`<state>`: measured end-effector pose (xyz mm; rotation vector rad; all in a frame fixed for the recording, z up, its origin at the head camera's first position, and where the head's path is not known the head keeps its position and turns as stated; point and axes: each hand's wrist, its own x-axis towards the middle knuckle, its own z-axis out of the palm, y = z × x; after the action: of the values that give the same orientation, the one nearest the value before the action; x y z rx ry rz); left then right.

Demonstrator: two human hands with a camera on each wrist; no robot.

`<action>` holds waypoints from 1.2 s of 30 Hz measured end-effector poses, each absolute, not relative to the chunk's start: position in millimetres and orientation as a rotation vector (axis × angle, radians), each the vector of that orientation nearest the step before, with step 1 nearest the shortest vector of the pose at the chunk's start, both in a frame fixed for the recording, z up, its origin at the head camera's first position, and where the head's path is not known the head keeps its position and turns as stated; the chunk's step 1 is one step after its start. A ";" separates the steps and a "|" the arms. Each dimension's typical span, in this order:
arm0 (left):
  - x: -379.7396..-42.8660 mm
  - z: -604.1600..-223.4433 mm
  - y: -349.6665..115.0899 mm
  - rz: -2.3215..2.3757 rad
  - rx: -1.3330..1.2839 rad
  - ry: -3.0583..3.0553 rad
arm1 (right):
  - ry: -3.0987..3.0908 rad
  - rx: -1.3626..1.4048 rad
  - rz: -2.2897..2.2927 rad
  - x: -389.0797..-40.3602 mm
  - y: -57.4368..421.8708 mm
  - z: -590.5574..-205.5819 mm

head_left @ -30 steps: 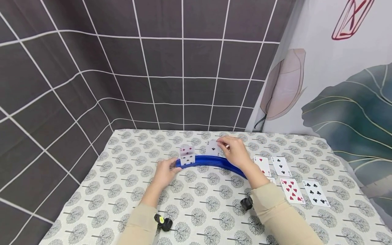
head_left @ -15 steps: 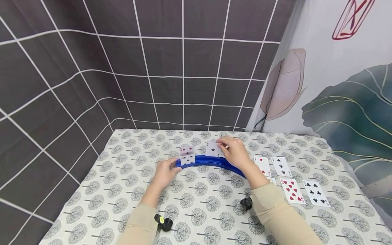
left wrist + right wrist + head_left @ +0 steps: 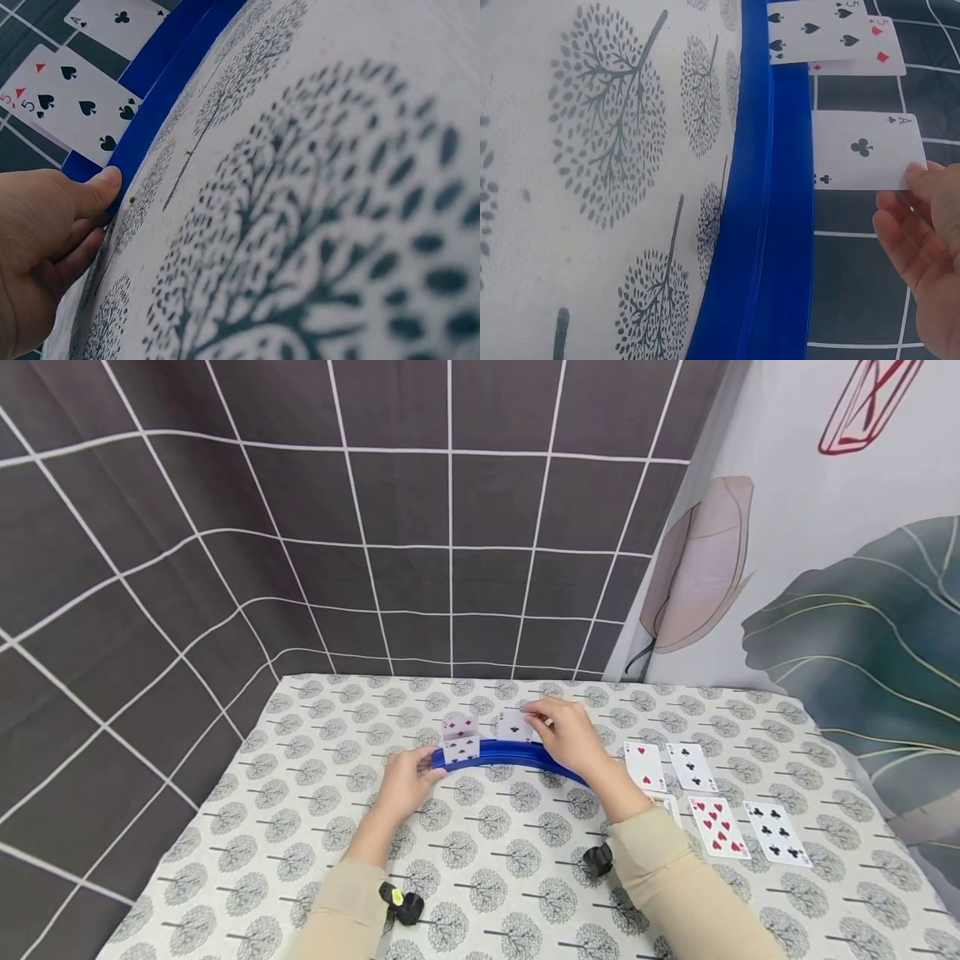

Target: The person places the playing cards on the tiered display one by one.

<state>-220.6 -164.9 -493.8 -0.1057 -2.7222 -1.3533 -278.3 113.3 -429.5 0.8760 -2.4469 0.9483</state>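
A curved blue card holder [image 3: 517, 753] stands on the table, and my left hand [image 3: 405, 783] grips its left end, thumb [image 3: 103, 187] on the front. Beside that hand, a five of spades [image 3: 86, 105] stands in the holder, with a five of diamonds [image 3: 889, 49] in the row behind it. My right hand [image 3: 566, 733] pinches an ace of clubs [image 3: 866, 150] by its upper corner between thumb and fingers. The ace is upright, its lower edge right at the holder's back edge, to the right of the fives.
Face-up cards lie at the right: a two of hearts [image 3: 643, 766], a club card [image 3: 691, 767], a heart card [image 3: 717, 827] and a six of clubs [image 3: 777, 832]. Another card [image 3: 667, 806] is partly hidden by my right forearm. A dark gridded curtain [image 3: 405, 577] hangs behind the table.
My right hand has shifted slightly left along the holder with the ace of clubs, closer to the fives. The left hand keeps its place on the holder's end.
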 end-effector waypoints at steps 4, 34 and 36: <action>-221.0 -494.4 -165.4 -1.360 -0.108 -2.719 | -2.438 0.893 0.958 -277.9 111.1 -430.6; -220.3 -494.8 -164.8 -1.344 -0.102 -2.732 | -2.511 0.870 1.056 -269.2 132.9 -437.8; -220.1 -493.6 -164.6 -1.336 -0.094 -2.731 | -2.524 0.853 1.054 -268.2 136.6 -437.6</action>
<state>-220.1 -164.6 -493.6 -0.0939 -2.7311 -1.3360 -268.2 136.6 -437.6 0.8527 -2.5241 1.0543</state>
